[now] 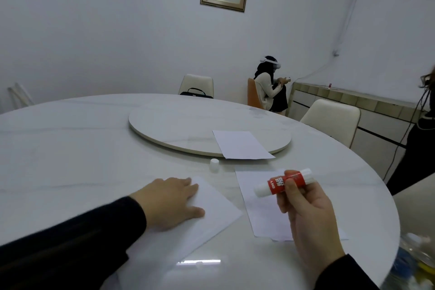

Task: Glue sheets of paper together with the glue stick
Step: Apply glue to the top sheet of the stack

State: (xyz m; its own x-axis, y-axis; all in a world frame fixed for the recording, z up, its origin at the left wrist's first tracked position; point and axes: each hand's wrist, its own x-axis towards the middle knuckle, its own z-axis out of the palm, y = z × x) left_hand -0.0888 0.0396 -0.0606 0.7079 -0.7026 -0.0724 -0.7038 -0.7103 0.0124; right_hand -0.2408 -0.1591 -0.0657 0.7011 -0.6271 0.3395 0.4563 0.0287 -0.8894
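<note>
While the left hand (173, 202) lies flat, fingers spread and together-ish on the near sheet of paper (188, 226), it pins that sheet to the table (82, 148) so it won't slide when glue gets rubbed on. The right hand (306, 214) holds the glue stick (283, 182) lifted off the table, fingers clamped round its red-labelled barrel, thumb on the front; the stick lies roughly sideways in the grip, hovering above a second sheet (256, 209) that sits just right of the pinned one. Which end is the glue tip I can't tell for sure. The white cap (214, 164) stands alone on the table beyond the two sheets, so the stick is probably uncapped and parked out of the way for later. A third sheet (240, 145) rests half on the lazy Susan (176, 125), overhanging its edge, likely a spare kept out of the work zone. No glue visible on any sheet, so the spreading step looks not yet started. Next move probably needs the stick turned tip-down onto the held sheet.
</note>
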